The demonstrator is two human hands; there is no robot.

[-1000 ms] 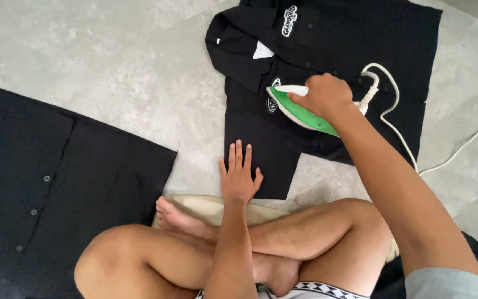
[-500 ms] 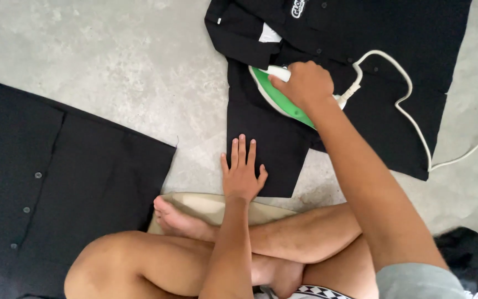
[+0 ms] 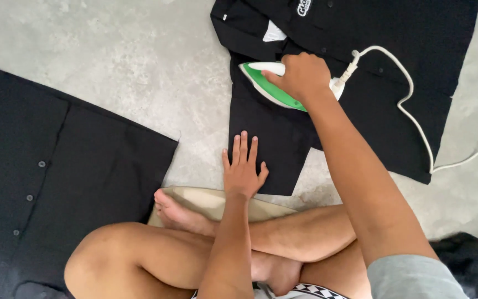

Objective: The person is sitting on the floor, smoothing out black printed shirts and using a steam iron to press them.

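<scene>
Ironing: right hand [image 3: 301, 75] clamped on green-and-white iron [image 3: 272, 88], pressing black shirt [image 3: 316, 111]
Left hand [image 3: 242, 169]: flat, fingers spread, pinning shirt's lower edge on floor [image 3: 128, 61]

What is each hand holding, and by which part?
The right hand grips the green-and-white iron by its top handle. The left hand holds nothing; it lies flat on the black shirt.

The scene is lit evenly by soft, bright daylight, and no glare is seen on the grey floor [image 3: 128, 61]. Only faint shadows are cast beside the arms. Focus is sharp throughout, though detail is swallowed in the black shirt [image 3: 372, 72].
</scene>
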